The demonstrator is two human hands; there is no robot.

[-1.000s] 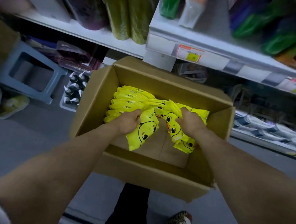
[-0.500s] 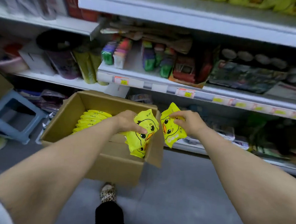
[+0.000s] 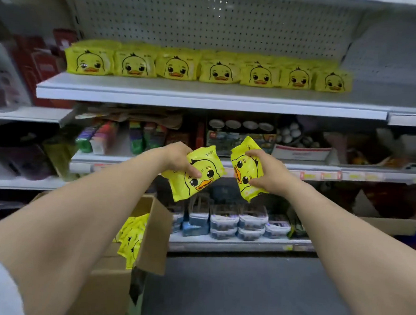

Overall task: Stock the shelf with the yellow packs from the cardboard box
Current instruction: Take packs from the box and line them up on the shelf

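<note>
Both hands are closed on stock: the left hand (image 3: pixel 177 159) grips a left pack (image 3: pixel 195 181) with the thumb across its printed face, and the right hand (image 3: pixel 267 172) grips a right pack (image 3: pixel 242 168), fingers curled round its side. Whether a further pack lies behind either one cannot be told. The two packs are held just beside each other, apart, in front of the middle shelf (image 3: pixel 360 176). The left pack's long axis runs diagonally, upper right to lower left; the right pack stands nearer upright, its duck face turned sideways. The target shelf (image 3: pixel 210 103) lies above and beyond both hands. A row of packs (image 3: pixel 208 70) stands along it from the left end, faces forward and upright, with bare shelf past the last pack toward the right end. The right hand is judged nearer to that gap. Both packs would need lifting and turning face-forward. The shelf's front edge stands between grip and row and must be cleared. The cardboard box (image 3: pixel 153 234) sits low on the left, with more packs in the box (image 3: pixel 132 238).
</note>
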